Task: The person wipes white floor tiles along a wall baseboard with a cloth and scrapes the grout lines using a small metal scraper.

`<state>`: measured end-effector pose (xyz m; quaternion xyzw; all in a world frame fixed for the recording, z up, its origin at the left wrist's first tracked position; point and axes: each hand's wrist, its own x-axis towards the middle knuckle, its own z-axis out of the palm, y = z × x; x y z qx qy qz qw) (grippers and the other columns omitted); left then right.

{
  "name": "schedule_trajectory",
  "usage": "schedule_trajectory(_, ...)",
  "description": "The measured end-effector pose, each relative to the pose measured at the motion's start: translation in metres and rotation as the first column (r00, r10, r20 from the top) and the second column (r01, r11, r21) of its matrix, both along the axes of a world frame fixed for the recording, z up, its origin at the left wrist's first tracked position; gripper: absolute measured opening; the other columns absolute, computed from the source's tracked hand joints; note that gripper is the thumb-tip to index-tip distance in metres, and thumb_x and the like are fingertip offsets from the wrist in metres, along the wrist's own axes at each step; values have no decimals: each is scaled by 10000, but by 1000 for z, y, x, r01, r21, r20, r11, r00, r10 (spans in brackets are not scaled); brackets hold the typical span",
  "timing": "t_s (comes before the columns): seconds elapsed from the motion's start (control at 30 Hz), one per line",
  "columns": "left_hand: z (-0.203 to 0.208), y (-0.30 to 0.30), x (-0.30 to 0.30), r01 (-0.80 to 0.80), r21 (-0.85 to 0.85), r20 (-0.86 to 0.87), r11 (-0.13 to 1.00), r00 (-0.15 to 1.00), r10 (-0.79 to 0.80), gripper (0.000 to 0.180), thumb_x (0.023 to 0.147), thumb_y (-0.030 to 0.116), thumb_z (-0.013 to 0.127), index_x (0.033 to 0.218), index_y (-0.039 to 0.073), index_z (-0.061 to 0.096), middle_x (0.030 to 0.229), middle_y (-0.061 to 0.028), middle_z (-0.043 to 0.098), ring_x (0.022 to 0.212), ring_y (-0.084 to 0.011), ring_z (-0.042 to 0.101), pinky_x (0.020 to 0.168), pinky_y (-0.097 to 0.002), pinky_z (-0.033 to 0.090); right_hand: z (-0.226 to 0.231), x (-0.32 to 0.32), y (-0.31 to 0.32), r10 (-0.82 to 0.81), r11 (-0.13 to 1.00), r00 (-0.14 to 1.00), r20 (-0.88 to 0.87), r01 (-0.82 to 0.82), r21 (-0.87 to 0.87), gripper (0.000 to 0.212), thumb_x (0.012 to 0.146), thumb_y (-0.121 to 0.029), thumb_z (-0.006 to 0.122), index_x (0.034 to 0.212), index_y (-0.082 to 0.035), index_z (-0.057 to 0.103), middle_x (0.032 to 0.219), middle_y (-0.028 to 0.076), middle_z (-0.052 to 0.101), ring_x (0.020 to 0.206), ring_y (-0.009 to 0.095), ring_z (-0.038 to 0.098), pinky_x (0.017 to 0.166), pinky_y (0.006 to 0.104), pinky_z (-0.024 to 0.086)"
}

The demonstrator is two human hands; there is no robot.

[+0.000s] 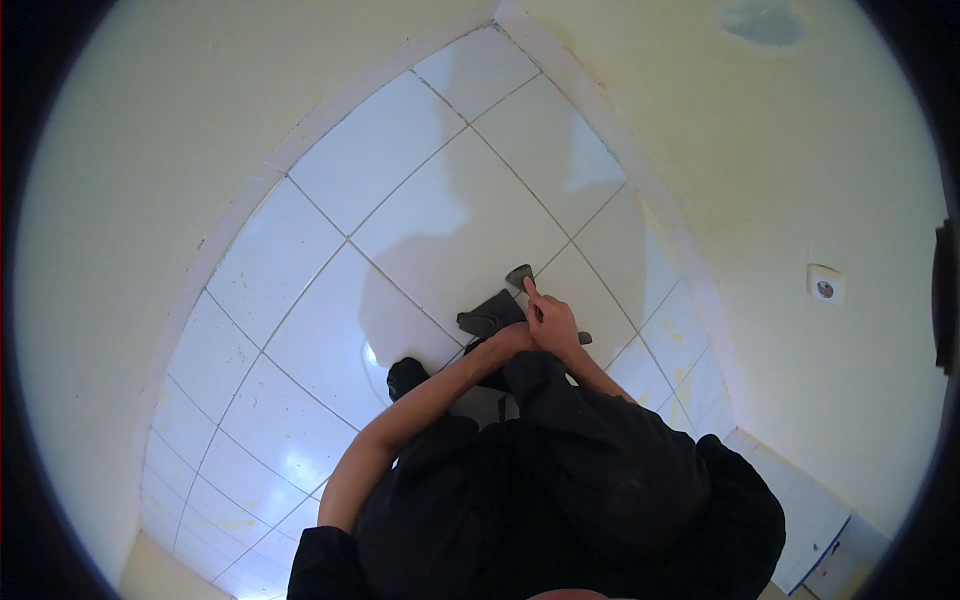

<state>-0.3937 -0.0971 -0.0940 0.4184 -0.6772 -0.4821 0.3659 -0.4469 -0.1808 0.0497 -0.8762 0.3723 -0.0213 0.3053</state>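
Note:
A scraper with a dark, flared blade (pixel 519 275) is in my right hand (pixel 552 318). The index finger lies along it toward the blade, and its handle end (pixel 585 338) sticks out on the other side of the hand. My left hand (pixel 517 337) reaches across from the left, beside and partly behind the right hand, so its fingers are hidden. Touching or very near the left hand is a dark grey, folded-looking piece (pixel 490 314), perhaps cloth. Whether the left hand grips it does not show. Both hands are low over the white tiled floor (pixel 420 280).
My black-covered foot (pixel 407 378) rests on the tiles left of the hands. Pale yellow walls rise from a light skirting (pixel 660 215) and meet in a far corner. A white socket (pixel 825 287) is on the right wall. Yellowish specks (pixel 675 350) mark some tiles.

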Motion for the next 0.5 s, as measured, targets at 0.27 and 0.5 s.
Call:
schedule_trajectory(0.27,44,-9,19,151,291,-3,945,988,-157,443,915,297,627,1293,71,583,1326,-205,606,1210,-364,577,1005,-468,462,-8,-6,-1,-32,999,999,28,32,-6,521,895,-61,612,1411,-119,567,731,166,630,635,315,631,625,424,516)
schedule_trajectory(0.5,8,-3,1,100,89,47,991,993,-104,470,928,274,599,1335,46,540,1343,-192,593,1225,-350,571,1018,-469,453,-3,-1,0,-23,999,1000,-18,23,21,516,896,-100,610,1410,-110,560,756,182,640,678,363,643,655,475,525)
